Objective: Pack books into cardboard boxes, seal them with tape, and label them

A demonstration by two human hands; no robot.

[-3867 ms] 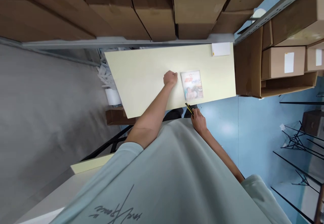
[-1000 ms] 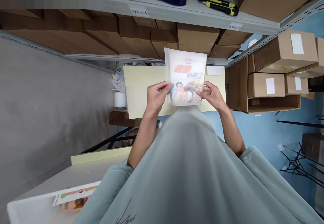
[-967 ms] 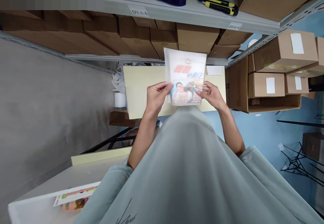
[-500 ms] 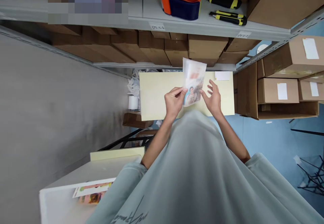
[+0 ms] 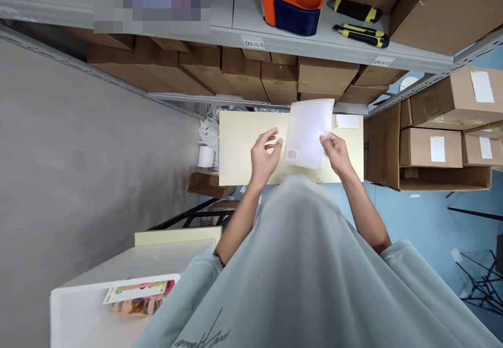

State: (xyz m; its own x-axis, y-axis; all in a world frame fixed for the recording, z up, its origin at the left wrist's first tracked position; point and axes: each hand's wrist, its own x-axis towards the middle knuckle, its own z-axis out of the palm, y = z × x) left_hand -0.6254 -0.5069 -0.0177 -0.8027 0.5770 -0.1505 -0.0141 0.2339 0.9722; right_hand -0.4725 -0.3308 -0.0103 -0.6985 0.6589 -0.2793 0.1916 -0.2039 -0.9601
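A thin, flat packet (image 5: 308, 133) in a translucent sleeve is held above the pale yellow table (image 5: 243, 149). Its pale side faces me, with a small barcode-like patch at the lower left corner. My right hand (image 5: 337, 151) pinches the packet's right edge, thumb on the near face. Just left of the packet, my left hand (image 5: 266, 156) is apart from it, fingers curved and spread with nothing in them. A white label or card (image 5: 347, 121) lies at the table's far right corner.
Above the table, a grey metal shelf (image 5: 220, 28) carries an orange and blue tape dispenser (image 5: 296, 12) and two box cutters (image 5: 357, 10). Cardboard boxes (image 5: 328, 78) line the lower shelf. More boxes (image 5: 430, 146) stand at right. A white bin (image 5: 78, 306) with colourful packets is at lower left.
The packet has been turned from its printed picture side to its pale side. My left hand has let go and moved left; my right hand has closed on the right edge.
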